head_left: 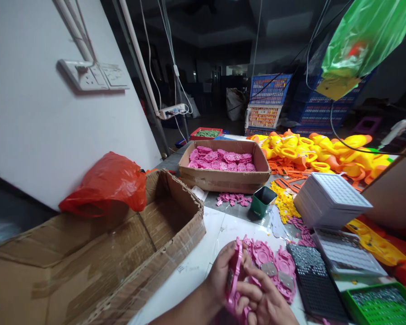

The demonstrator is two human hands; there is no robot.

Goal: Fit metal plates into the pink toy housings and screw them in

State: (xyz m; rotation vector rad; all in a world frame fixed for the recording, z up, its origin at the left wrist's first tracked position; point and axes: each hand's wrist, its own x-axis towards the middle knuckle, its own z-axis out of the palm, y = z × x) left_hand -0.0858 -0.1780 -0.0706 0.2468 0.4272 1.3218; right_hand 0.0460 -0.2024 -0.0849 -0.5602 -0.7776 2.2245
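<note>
My left hand [219, 273] grips a pink plastic part [236, 271] and holds it up on edge, thumb and fingers around it. Against the lower side of that part, my right hand [265, 295] has its fingers curled; whether a small piece sits between them is hidden. Just beyond the hands lie several more round pink plastic parts [285, 266], some with a grey metal plate [286, 280] on them. To their right is a black tray [320, 289] partly filled with small metal pieces.
A long cardboard box [98, 266] stands on the left, with a red plastic bag [108, 185] over its edge. Ahead is a cardboard box [223, 179] of pink parts. A dark green cup [262, 203], white stacked trays [331, 198], yellow toy shells [301, 146] and a green tray [348, 295] surround the workspace.
</note>
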